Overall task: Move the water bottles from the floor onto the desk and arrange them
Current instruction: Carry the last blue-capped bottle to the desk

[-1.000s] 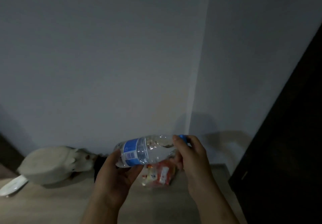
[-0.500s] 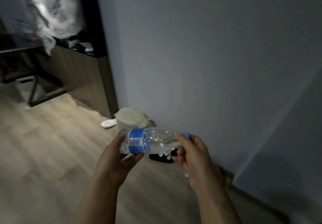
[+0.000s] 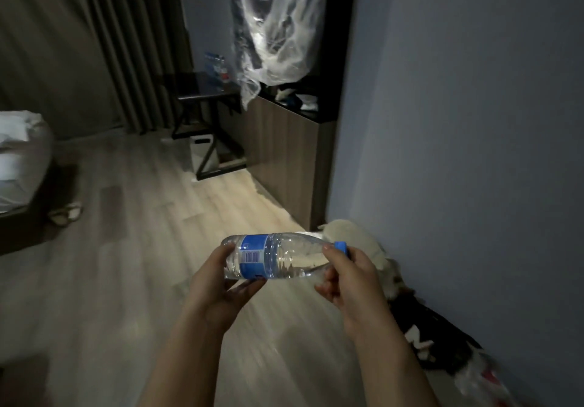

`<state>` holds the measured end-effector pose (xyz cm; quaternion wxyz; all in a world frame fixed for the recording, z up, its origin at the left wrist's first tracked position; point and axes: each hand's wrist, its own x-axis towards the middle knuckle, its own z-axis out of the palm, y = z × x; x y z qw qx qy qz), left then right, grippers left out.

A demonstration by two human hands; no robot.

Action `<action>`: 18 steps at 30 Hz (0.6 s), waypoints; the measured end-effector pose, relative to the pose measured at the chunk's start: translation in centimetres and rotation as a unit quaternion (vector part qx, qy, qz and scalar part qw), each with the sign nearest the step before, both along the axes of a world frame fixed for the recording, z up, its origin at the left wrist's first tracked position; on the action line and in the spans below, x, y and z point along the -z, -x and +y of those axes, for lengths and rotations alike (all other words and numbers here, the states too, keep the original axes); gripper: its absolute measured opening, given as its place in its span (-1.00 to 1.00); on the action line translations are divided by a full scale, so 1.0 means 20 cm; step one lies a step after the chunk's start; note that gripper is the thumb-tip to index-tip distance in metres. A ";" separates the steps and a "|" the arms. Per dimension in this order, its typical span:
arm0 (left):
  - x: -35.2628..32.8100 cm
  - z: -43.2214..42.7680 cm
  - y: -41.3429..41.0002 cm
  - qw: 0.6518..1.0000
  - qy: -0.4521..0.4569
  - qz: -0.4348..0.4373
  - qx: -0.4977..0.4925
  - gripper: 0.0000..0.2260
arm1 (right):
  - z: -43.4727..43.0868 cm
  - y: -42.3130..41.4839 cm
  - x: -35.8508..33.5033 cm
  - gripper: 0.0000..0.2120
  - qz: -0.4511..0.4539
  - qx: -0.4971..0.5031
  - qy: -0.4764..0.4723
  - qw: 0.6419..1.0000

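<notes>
Head view: water bottle (image 3: pixel 278 256) held level in mid-air above the floor (image 3: pixel 132 248), cap to the right. Left hand (image 3: pixel 221 283) cups and grips its base end; right hand (image 3: pixel 346 277) pinches the neck by the blue cap (image 3: pixel 341 246). Desk (image 3: pixel 202 85) stands well apart, other bottles (image 3: pixel 216 65) on it. Risk: dim room, bags along the wall (image 3: pixel 474 153), possible trip; thin plastic may buckle and slip.

A dim bedroom. A dark metal-framed desk (image 3: pixel 202 90) stands at the far wall; long grey pleated curtains (image 3: pixel 126 43) hang left of it, a bed with white bedding (image 3: pixel 19 160) lies further left, and a wood-panelled cabinet (image 3: pixel 284 153) adjoins its right.
</notes>
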<state>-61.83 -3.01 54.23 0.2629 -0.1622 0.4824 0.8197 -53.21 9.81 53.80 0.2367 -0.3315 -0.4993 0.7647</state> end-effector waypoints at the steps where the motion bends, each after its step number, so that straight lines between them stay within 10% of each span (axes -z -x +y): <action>1: -0.01 -0.05 0.10 1.000 0.000 0.000 -0.005 -0.95 | -0.04 0.12 0.00 -0.97 0.001 -0.006 0.004 1.000; 18: 0.06 -0.35 1.53 0.991 -0.058 -0.064 -0.101 -0.71 | -0.25 1.69 0.08 -0.82 -0.019 -0.102 -0.003 0.995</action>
